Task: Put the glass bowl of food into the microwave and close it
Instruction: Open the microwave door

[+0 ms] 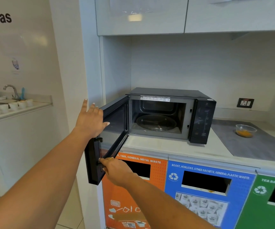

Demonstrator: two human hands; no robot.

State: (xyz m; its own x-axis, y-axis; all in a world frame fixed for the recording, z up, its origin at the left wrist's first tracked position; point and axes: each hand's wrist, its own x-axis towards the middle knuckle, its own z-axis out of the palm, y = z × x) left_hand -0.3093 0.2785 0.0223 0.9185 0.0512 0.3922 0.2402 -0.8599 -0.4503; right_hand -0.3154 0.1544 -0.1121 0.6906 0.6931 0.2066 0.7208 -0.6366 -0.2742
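Observation:
A black microwave (pixel 201 119) stands on the white counter, its door (pixel 115 129) swung wide to the left. Inside, the glass turntable (pixel 155 123) lies bare. My left hand (pixel 90 119) rests flat against the door's upper outer edge, fingers spread. My right hand (pixel 115 169) touches the door's lower edge with its fingertips. The glass bowl of food (pixel 245 130), holding something orange, sits on a grey mat (pixel 255 146) to the right of the microwave, well away from both hands.
Below the counter are orange (pixel 133 195), blue (pixel 207 187) and green (pixel 269 204) waste bins with dark slots. A wall socket (pixel 245 102) sits behind the mat. To the far left, a sink with a tap (pixel 11 91) and several paper cups (pixel 13 106).

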